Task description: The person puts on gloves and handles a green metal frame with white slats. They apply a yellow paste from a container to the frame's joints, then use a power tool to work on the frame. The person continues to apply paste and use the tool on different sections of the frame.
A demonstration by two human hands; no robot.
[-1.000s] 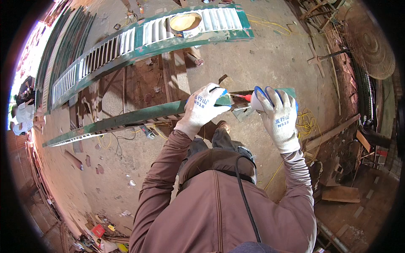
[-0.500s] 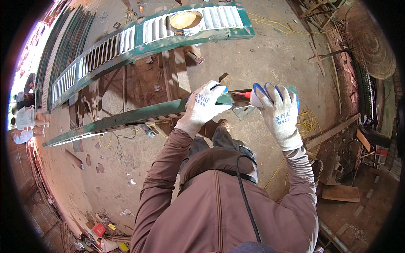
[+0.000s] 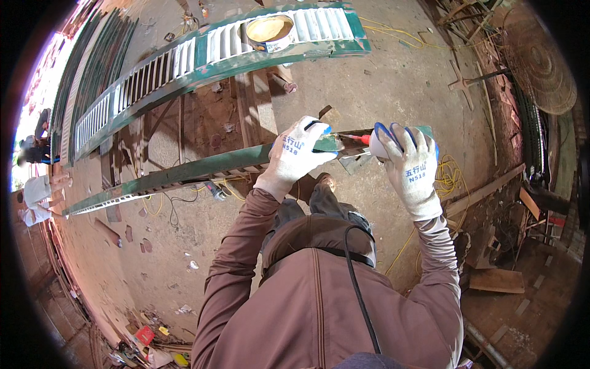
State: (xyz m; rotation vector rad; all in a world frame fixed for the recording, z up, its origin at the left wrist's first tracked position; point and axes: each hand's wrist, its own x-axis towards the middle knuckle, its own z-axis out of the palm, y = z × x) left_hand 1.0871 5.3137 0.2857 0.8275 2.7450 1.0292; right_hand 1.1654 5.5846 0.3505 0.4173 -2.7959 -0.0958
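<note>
A long green louvred shutter (image 3: pixel 184 175) stands on edge in front of me and runs off to the left. My left hand (image 3: pixel 299 152), in a white glove, grips its top edge near the right end. My right hand (image 3: pixel 407 161), also in a white glove with blue fingertips, is closed on a tool with a red part (image 3: pixel 366 139) that points left at the shutter's end. The tool's tip lies between my two hands, partly hidden by the gloves.
A second green louvred shutter (image 3: pixel 184 61) lies across wooden trestles (image 3: pixel 249 104) beyond, with a round tin of pale paint (image 3: pixel 269 31) on it. Yellow cable (image 3: pixel 452 175) lies on the concrete at right. Timber scraps (image 3: pixel 498 280) sit lower right. People stand at far left (image 3: pixel 37 197).
Both hands have stayed at the shutter's right end; my right hand and the tool shifted only slightly.
</note>
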